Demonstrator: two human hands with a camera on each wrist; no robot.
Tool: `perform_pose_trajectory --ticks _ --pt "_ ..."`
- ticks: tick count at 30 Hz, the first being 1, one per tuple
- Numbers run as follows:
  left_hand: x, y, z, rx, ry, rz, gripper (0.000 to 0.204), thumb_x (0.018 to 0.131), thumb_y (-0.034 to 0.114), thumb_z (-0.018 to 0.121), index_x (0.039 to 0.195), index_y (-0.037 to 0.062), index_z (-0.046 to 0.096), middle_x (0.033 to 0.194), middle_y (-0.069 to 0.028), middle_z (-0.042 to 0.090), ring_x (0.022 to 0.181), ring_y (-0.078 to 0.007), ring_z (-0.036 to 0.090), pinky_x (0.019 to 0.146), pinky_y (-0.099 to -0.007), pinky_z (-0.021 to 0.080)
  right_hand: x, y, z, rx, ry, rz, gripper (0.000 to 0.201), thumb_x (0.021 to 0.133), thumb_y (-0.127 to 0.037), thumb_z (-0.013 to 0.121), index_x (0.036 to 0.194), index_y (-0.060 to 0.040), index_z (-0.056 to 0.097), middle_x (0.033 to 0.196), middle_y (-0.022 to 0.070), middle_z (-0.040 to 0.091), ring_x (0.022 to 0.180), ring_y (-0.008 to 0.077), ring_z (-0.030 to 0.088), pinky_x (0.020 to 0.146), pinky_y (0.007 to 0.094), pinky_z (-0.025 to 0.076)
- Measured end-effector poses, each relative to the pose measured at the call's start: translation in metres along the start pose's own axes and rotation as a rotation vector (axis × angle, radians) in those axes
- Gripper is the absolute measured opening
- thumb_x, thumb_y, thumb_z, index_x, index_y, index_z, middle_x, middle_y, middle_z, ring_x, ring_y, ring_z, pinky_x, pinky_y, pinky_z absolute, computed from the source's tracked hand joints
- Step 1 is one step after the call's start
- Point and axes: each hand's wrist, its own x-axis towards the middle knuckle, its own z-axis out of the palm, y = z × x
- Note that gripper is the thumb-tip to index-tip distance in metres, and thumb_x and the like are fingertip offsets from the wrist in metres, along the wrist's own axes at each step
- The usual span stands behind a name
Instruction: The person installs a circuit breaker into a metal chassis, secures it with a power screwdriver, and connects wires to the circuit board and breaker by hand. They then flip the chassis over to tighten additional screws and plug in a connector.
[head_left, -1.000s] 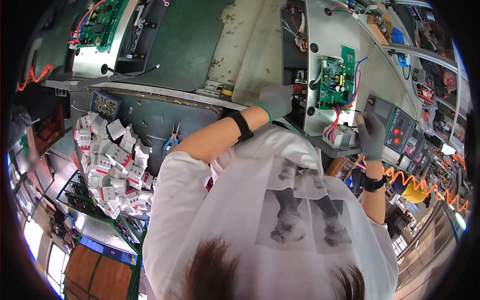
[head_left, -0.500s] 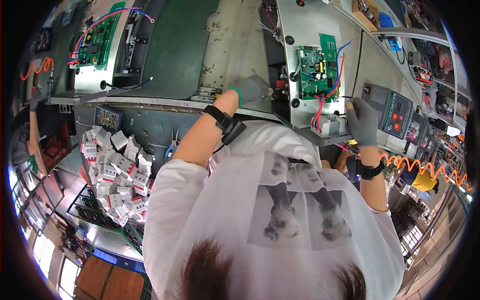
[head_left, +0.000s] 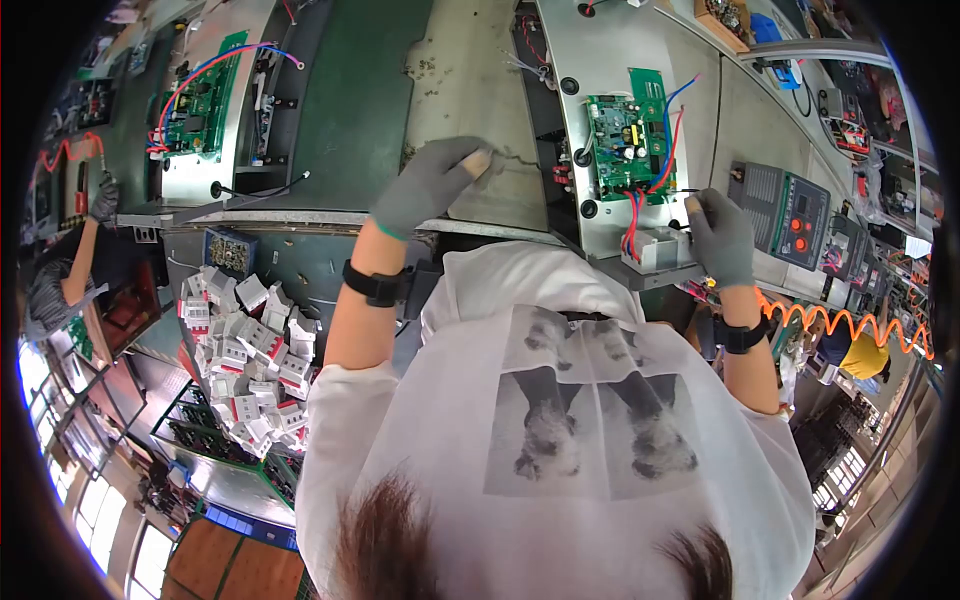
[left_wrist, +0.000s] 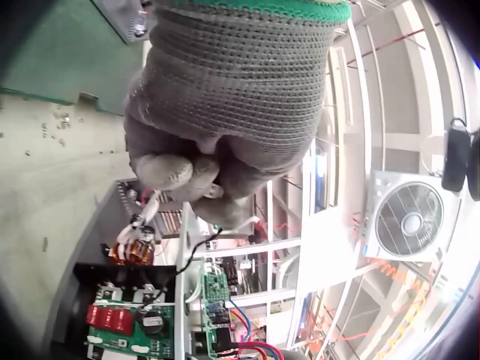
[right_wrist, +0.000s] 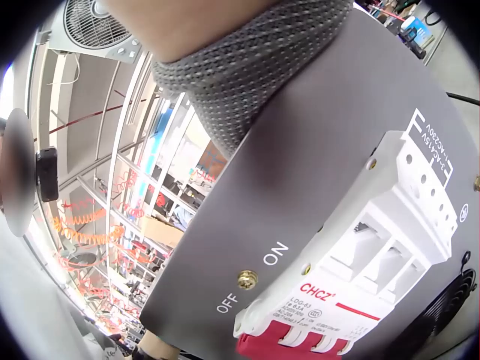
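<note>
My gloved left hand [head_left: 430,185] is raised left of the metal unit, with its fingers curled. In the left wrist view it pinches a black wire [left_wrist: 196,251] close to its white end. The wire runs down into the unit's open side, by a small board with red parts [left_wrist: 111,320]. My gloved right hand [head_left: 724,240] is at the unit's right edge, thumb and fingers pinching a thin black strand [head_left: 683,190]. Close by, the white circuit breaker [right_wrist: 360,262] sits on the grey panel [right_wrist: 225,225]. The panel hides the right fingers in the right wrist view.
On the unit lies a green circuit board [head_left: 625,140] with red and blue wires. A heap of white circuit breakers [head_left: 250,360] and a blue box of screws [head_left: 230,252] are at left. Another opened unit [head_left: 205,150] stands beyond them. A grey control box [head_left: 790,215] is at right.
My left hand has come out from the unit's inner side and moved left, drawing the black wire out. The right hand has stayed by the circuit breaker. The head view has shifted.
</note>
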Motion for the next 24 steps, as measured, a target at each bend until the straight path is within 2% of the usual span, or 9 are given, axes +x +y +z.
perform_pose_trajectory --ticks 2,4,5,7,11,13,16,19,24 --pt "0.018 0.006 0.020 0.055 0.045 0.160 0.027 0.093 0.022 0.052 0.102 0.0001 0.064 0.078 -0.0030 0.059 0.069 -0.0095 0.050 0.066 -0.0218 0.041 0.001 0.004 0.003 0.036 0.038 -0.066 0.024 0.086 -0.027 0.059 0.087 -0.0033 0.063 0.074 0.0144 0.063 0.068 0.0317 0.062 0.062 0.0393 0.046" --pt "0.045 -0.003 0.026 0.260 0.115 0.612 0.027 0.094 0.021 0.049 0.104 -0.0020 0.062 0.087 -0.0054 0.061 0.080 -0.0118 0.055 0.073 -0.0211 0.042 -0.001 -0.001 0.001 0.090 0.026 -0.053 0.024 0.086 -0.027 0.059 0.088 -0.0032 0.063 0.074 0.0144 0.063 0.067 0.0309 0.062 0.062 0.0388 0.046" --pt "0.048 0.001 0.027 0.269 0.110 0.621 0.027 0.094 0.021 0.049 0.104 -0.0020 0.062 0.087 -0.0054 0.061 0.080 -0.0118 0.055 0.073 -0.0211 0.042 -0.001 -0.002 -0.001 0.137 0.007 -0.038 0.023 0.086 -0.026 0.060 0.088 -0.0031 0.064 0.074 0.0143 0.063 0.066 0.0302 0.061 0.062 0.0382 0.046" --pt "0.047 0.007 0.032 -0.404 -0.134 0.034 0.028 0.094 0.021 0.050 0.103 -0.0038 0.061 0.096 -0.0086 0.063 0.091 -0.0179 0.060 0.081 -0.0245 0.046 -0.002 -0.001 -0.001 0.146 0.012 -0.045 0.023 0.086 -0.026 0.060 0.088 -0.0033 0.064 0.074 0.0138 0.063 0.066 0.0292 0.061 0.062 0.0374 0.047" --pt "0.041 0.007 0.062 -0.959 -0.075 0.054 0.027 0.093 0.020 0.054 0.105 -0.0044 0.060 0.097 -0.0090 0.064 0.091 -0.0174 0.062 0.081 -0.0259 0.048 -0.003 -0.004 0.000 0.165 0.041 -0.065 0.022 0.086 -0.025 0.061 0.088 -0.0040 0.065 0.075 0.0124 0.063 0.065 0.0272 0.061 0.061 0.0360 0.047" --pt "0.039 0.000 0.067 -0.616 0.288 0.178 0.023 0.091 0.017 0.059 0.101 -0.0033 0.059 0.089 -0.0079 0.065 0.080 -0.0143 0.063 0.071 -0.0245 0.051 -0.003 -0.004 0.000 0.172 0.053 -0.076 0.022 0.086 -0.025 0.061 0.087 -0.0042 0.065 0.075 0.0120 0.063 0.066 0.0268 0.061 0.061 0.0358 0.047" --pt "0.043 -0.014 0.055 -0.392 0.379 -0.034 0.018 0.090 0.017 0.062 0.098 0.0016 0.059 0.079 -0.0066 0.065 0.067 -0.0121 0.062 0.058 -0.0240 0.049 -0.004 -0.009 -0.002 0.153 0.055 -0.096 0.021 0.086 -0.025 0.061 0.087 -0.0046 0.065 0.075 0.0116 0.063 0.067 0.0266 0.062 0.062 0.0358 0.047" --pt "0.052 -0.022 0.062 0.004 0.387 -0.218 0.015 0.090 0.019 0.062 0.097 0.0063 0.058 0.074 -0.0073 0.064 0.060 -0.0105 0.060 0.051 -0.0245 0.046 -0.004 -0.011 -0.002 0.113 0.056 -0.108 0.021 0.085 -0.025 0.061 0.086 -0.0047 0.065 0.075 0.0117 0.063 0.068 0.0268 0.062 0.062 0.0359 0.047" --pt "0.057 -0.039 0.088 0.406 0.190 -0.115 0.023 0.090 0.023 0.061 0.106 0.0081 0.056 0.073 -0.0146 0.063 0.064 -0.0208 0.062 0.056 -0.0326 0.047 -0.003 -0.010 -0.002 0.092 0.061 -0.124 0.021 0.086 -0.025 0.061 0.086 -0.0045 0.064 0.075 0.0115 0.063 0.068 0.0269 0.062 0.062 0.0362 0.047"
